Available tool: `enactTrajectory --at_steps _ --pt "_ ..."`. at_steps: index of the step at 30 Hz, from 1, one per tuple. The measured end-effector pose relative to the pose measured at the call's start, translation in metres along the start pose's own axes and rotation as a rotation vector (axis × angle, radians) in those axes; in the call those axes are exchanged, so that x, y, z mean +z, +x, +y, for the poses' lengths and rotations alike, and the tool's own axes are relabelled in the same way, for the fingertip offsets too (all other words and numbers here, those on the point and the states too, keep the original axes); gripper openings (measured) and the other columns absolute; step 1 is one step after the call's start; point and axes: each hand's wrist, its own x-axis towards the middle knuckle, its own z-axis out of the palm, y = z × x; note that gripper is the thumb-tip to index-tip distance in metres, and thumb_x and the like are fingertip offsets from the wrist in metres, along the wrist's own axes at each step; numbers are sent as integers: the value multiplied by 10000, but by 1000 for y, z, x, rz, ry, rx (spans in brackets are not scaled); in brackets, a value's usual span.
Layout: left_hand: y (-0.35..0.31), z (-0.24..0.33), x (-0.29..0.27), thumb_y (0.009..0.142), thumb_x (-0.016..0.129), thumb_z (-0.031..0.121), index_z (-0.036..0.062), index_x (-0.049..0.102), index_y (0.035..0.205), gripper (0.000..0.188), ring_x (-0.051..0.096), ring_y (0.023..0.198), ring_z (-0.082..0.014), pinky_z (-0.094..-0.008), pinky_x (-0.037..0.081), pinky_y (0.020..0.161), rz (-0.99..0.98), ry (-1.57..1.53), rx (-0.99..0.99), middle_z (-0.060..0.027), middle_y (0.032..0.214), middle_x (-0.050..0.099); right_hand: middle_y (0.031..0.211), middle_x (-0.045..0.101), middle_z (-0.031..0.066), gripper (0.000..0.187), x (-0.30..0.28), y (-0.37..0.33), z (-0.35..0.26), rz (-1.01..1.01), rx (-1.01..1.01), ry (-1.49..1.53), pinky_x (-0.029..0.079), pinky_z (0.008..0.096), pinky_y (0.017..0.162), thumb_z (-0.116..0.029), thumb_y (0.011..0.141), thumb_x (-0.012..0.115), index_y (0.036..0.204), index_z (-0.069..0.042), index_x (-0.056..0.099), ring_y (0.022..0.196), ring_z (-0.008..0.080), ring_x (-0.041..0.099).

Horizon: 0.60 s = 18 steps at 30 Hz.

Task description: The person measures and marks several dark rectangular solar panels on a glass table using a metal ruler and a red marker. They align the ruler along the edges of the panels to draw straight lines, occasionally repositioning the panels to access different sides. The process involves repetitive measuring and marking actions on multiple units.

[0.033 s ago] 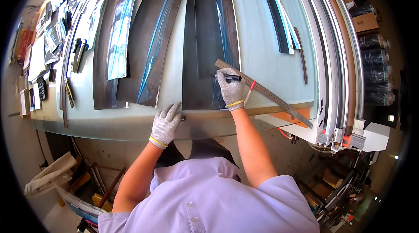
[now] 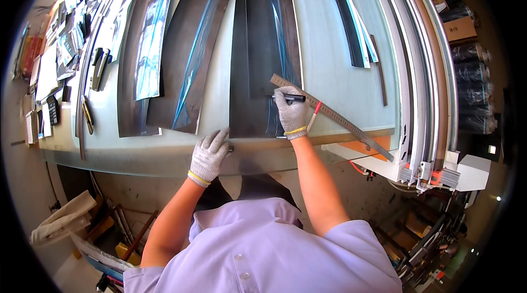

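Note:
My right hand [image 2: 291, 112], in a grey knit glove with a yellow cuff edge, is closed round a dark pen [image 2: 295, 98] above a dark film strip [image 2: 257, 73]. Beside it a metal ruler [image 2: 329, 113] lies slantwise, and a red-tipped stick [image 2: 314, 116] crosses near the ruler. My left hand [image 2: 209, 153], gloved alike, rests at the front edge of the glass tabletop [image 2: 340, 68] with fingers stretched toward the strip's near left corner. A small dark object [image 2: 230, 149] shows at its thumb; whether the hand grips it is unclear.
More dark strips with blue clear film [image 2: 189, 73] lie left of centre. Cutters [image 2: 99, 68], a yellow-and-black knife [image 2: 88, 115] and a calculator [image 2: 52, 109] are at the left. A thin strip [image 2: 380, 73] lies right; metal rails [image 2: 425, 73] border the table there.

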Motion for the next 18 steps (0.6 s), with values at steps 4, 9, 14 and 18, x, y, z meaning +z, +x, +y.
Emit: enactTrajectory --at_steps 4,9,14,18 --pt "4 -1 -1 791 795 165 64 651 1119 372 605 1283 -353 -508 513 1012 -5 9 51 -111 1479 607 885 747 42 44 2 -24 -19 52 75 197 555 280 777 -54 959 711 964 -21 740 841 112 700" --pt "2 -4 2 876 752 257 119 670 1063 247 586 1316 -324 -481 497 1044 -16 44 49 -90 1485 605 917 767 82 84 14 -84 -36 -158 -76 -37 575 352 880 -54 914 766 990 -20 752 860 215 733" --pt "2 -2 -1 888 738 256 135 672 1078 235 583 1319 -327 -484 489 1050 -21 35 42 -90 1495 599 974 769 122 140 20 -89 -33 -232 -413 -285 563 435 977 -80 866 803 995 -37 767 936 338 731" --pt "0 -3 2 889 735 257 140 673 1077 229 580 1322 -327 -486 486 1051 -25 44 43 -88 1500 596 925 752 132 148 24 -91 -34 -143 -353 -232 569 474 949 -93 838 810 972 -57 757 889 369 713"
